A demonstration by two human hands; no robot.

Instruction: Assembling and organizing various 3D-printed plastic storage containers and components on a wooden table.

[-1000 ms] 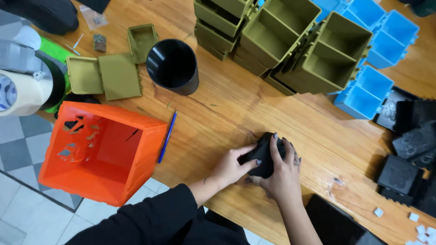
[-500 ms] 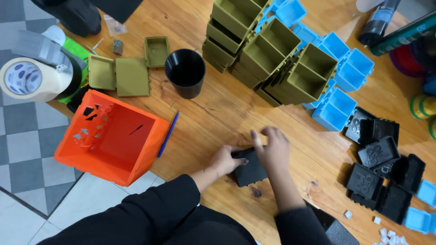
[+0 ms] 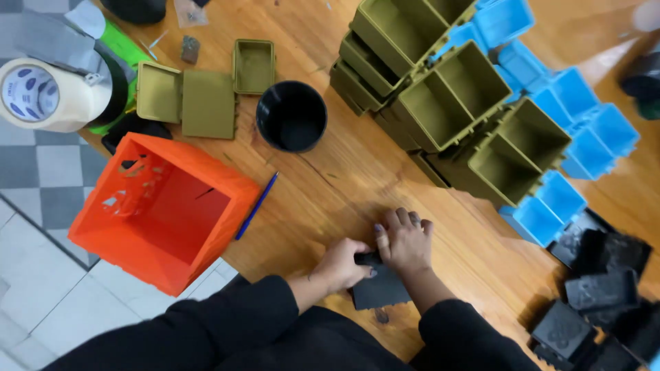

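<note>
One flat black box [image 3: 380, 288], half-hidden

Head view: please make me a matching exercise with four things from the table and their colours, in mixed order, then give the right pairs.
Things:
1. open crate
2. round cup
3. pen
4. stacked bins

Colours:
A. olive green
B. blue
C. orange
D. black

Pairs: 1-C, 2-D, 3-B, 4-A

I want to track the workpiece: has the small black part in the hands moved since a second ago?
Yes. The black part has come toward the table's near edge, farther from the black cup.
</note>
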